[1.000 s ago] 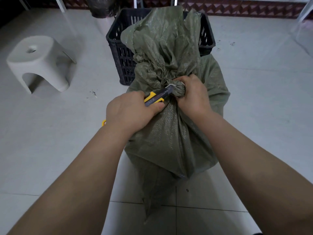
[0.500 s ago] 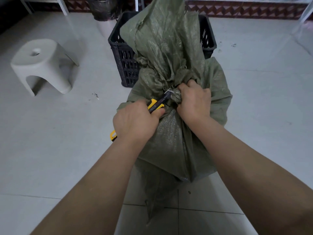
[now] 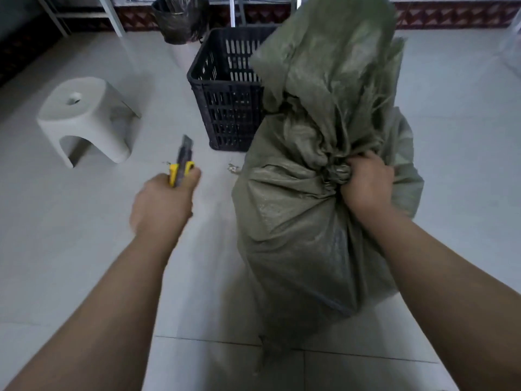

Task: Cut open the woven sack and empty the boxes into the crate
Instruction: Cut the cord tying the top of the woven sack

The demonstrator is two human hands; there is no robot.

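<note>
The olive-green woven plastic sack (image 3: pixel 310 221) stands upright on the pale tiled floor (image 3: pixel 70 263), just in front of the black slatted plastic crate (image 3: pixel 225 94). Its loose top rises over the crate's right side. The right hand (image 3: pixel 369 179) grips the sack's gathered neck, with its fingers (image 3: pixel 363 162) curled tight into the bunched fabric. The left hand (image 3: pixel 163 201) is held out to the left, apart from the sack. Its fingers are wrapped round the handle of a yellow and grey utility knife (image 3: pixel 181 165), whose blade end points away toward the crate. A small pale scrap (image 3: pixel 232 167) lies on the floor beside the sack. A white plastic stool (image 3: pixel 84 117) stands to the left, and a bin lined with a dark bag (image 3: pixel 180 18) stands beyond the crate.
</note>
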